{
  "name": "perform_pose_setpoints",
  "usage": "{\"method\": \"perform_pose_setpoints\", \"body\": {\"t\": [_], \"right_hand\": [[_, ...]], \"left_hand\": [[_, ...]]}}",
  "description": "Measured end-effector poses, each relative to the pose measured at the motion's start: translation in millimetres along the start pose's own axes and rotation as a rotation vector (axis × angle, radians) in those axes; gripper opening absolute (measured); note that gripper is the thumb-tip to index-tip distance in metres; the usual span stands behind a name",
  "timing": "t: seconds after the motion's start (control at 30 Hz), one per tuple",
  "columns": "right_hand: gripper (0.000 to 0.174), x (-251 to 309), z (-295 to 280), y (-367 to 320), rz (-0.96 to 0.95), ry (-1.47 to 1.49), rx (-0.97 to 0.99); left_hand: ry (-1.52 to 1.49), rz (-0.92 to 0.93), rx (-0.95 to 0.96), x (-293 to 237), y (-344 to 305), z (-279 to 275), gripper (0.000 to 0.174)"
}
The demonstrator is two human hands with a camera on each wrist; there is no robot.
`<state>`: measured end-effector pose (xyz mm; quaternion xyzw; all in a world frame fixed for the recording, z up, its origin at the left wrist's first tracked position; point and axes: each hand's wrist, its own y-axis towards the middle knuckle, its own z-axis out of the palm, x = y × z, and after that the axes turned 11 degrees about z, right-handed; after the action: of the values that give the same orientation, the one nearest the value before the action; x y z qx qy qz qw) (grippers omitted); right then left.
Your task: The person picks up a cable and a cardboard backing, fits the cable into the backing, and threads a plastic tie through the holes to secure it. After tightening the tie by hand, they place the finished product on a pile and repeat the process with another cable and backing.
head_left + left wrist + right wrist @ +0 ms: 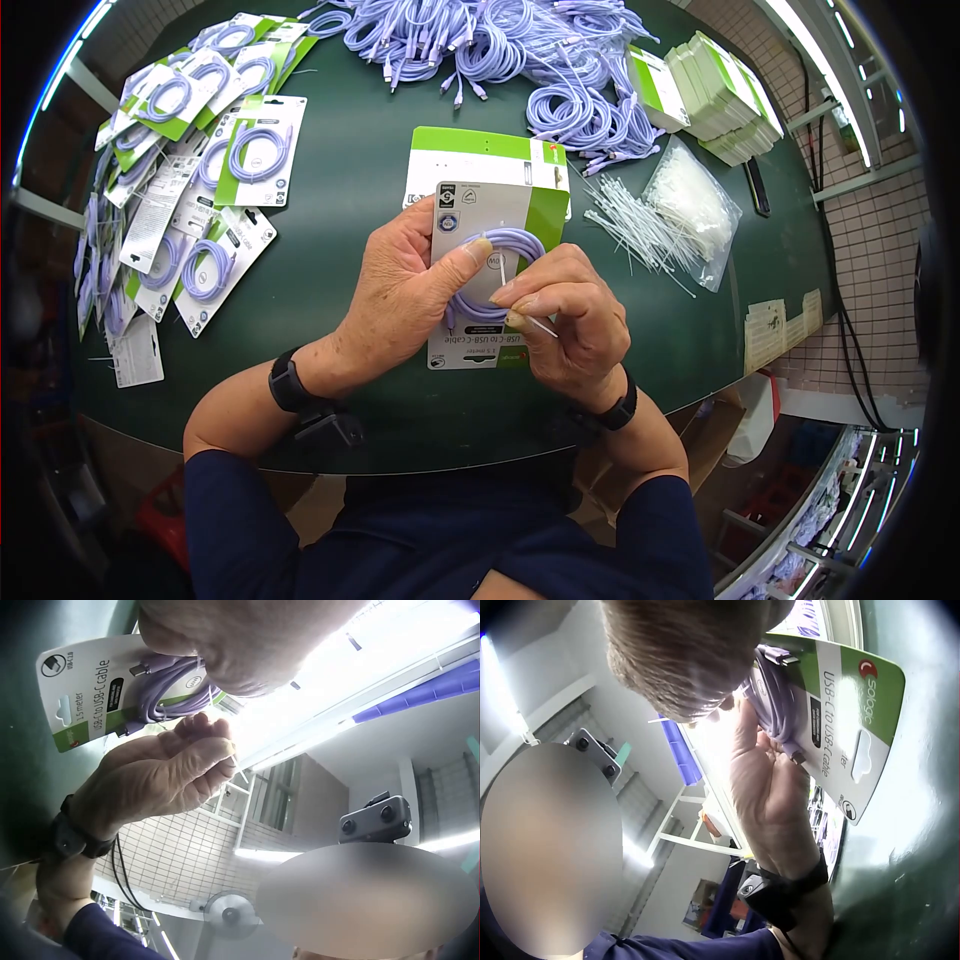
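My left hand (pixel 400 290) grips a white and green printed card (pixel 490 207), its thumb pressing a coiled lilac USB-C cable (pixel 522 238) against the front. At the coil's right side, my right hand (pixel 575 320) pinches a thin white cable tie (pixel 542 326) that runs over the cable. In the left wrist view the card (pixel 82 682) shows its hang hole, with one cable plug (pixel 141 670) at the coil's edge. The right wrist view has the left hand (pixel 772 784) behind the card (pixel 847 712); the right hand hides part of the coil.
More blank cards (pixel 480 140) lie just beyond the held one. Finished-looking carded cables (pixel 258 155) pile up at left. Loose lilac cables (pixel 490 50) heap at the back. Cable ties (pixel 625 225), a plastic bag (pixel 705 215) of them and card stacks (pixel 715 100) occupy the right.
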<state>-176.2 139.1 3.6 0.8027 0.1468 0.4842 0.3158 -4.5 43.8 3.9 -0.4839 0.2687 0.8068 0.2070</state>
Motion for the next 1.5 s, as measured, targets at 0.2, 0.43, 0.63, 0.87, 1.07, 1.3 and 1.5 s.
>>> {"method": "perform_pose_setpoints", "body": {"t": [0.2,0.43,0.63,0.87,1.07,1.3,1.5], "right_hand": [[0.020,-1.2,8.7,-3.1,0.106,0.126,-0.200],[0.021,-6.4,-9.8,10.9,0.074,-0.147,-0.149],[0.030,-11.8,-9.3,13.2,-0.088,-0.370,-0.129],[0.037,2.9,-19.5,5.8,-0.154,-0.430,-0.019],[0.035,5.3,-18.2,0.3,-0.170,-0.403,-0.026],[0.030,0.0,-18.5,0.4,-0.183,-0.421,-0.039],[0.044,-3.8,-15.6,3.0,-0.195,-0.402,-0.091]], "left_hand": [[0.067,0.006,0.032,2.3,-4.2,3.6,0.034],[0.072,-0.001,0.054,6.9,-10.4,7.7,0.034],[0.020,0.000,0.035,9.5,-11.4,8.2,0.034],[0.046,0.002,0.049,3.8,-11.6,9.0,0.035],[0.064,0.036,0.048,0.8,-13.1,9.8,0.035],[0.062,0.039,0.035,0.1,-12.7,11.1,0.034],[0.075,0.050,0.030,1.2,-12.3,10.7,0.034]]}}
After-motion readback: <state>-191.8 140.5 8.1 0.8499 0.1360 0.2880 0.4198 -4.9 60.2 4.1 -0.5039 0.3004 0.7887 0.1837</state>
